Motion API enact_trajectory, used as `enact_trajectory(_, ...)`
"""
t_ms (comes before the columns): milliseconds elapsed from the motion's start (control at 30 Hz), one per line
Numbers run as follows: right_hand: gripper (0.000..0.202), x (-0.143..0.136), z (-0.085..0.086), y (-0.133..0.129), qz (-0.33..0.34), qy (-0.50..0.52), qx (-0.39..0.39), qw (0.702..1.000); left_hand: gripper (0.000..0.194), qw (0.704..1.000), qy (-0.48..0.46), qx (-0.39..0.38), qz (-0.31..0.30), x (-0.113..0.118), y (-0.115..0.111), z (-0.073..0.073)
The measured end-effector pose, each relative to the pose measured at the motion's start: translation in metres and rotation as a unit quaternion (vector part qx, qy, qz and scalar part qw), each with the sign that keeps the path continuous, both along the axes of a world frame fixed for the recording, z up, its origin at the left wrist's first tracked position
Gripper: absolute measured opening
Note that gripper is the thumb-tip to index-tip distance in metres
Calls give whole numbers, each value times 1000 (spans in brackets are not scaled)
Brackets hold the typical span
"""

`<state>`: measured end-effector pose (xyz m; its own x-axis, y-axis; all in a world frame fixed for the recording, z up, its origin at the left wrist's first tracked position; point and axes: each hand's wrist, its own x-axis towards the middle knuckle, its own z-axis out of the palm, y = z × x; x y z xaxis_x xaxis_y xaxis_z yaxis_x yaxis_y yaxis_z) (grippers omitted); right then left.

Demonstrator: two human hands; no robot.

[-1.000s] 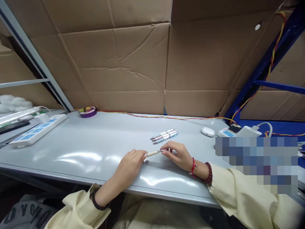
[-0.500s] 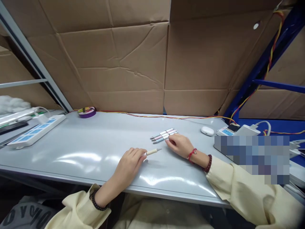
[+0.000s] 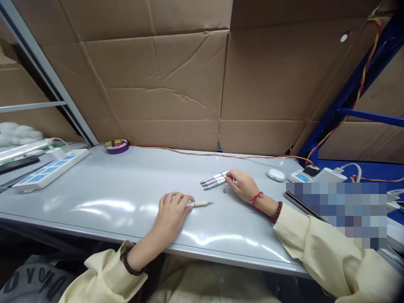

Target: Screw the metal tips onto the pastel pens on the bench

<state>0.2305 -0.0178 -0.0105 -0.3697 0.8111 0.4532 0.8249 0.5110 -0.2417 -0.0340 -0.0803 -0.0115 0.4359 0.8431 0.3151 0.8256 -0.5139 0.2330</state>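
Note:
My left hand is closed on a cream and white pen, whose uncapped tip points right, low over the grey table. Several pens with white, pink and blue barrels lie side by side at the middle of the table. My right hand is at their right ends, thumb and fingers pinched together; whether they grip a pen is hidden. A small grey piece rests on the table just below the pens, left of my right hand.
A purple tape roll sits at the back left, near a power strip. A white earbud case lies right of my right hand, before another power strip. Wires run along the back edge.
My right hand has shifted slightly up and right against the pens, and the small grey piece now shows on the table. The pen in my left hand has turned to lie more level.

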Motion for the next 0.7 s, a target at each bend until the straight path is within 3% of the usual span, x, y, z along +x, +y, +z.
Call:
enact_trajectory(200,19,10,-8,14,67,-1,17,998,27,999,-22,46,-14,0,-3,3)
enact_trajectory(333,21,9,-12,16,69,15,27,997,23,993,-39,34,-103,1,-6,8)
enact_trajectory(467,19,7,-5,11,50,59,57,995,22,985,-38,39,-166,0,-8,9)
enact_trajectory(567,18,1,7,-3,14,179,98,979,21,979,-51,61,-189,-1,-10,7)
enact_trajectory(600,16,-3,11,-11,11,265,98,959,20,977,-61,71,-191,-2,-10,7)
enact_trajectory(633,15,-9,14,-20,23,366,74,927,18,975,-74,83,-192,-3,-11,6)
enact_trajectory(700,16,-23,17,-40,51,389,23,919,16,972,-92,95,-192,-4,-12,7)
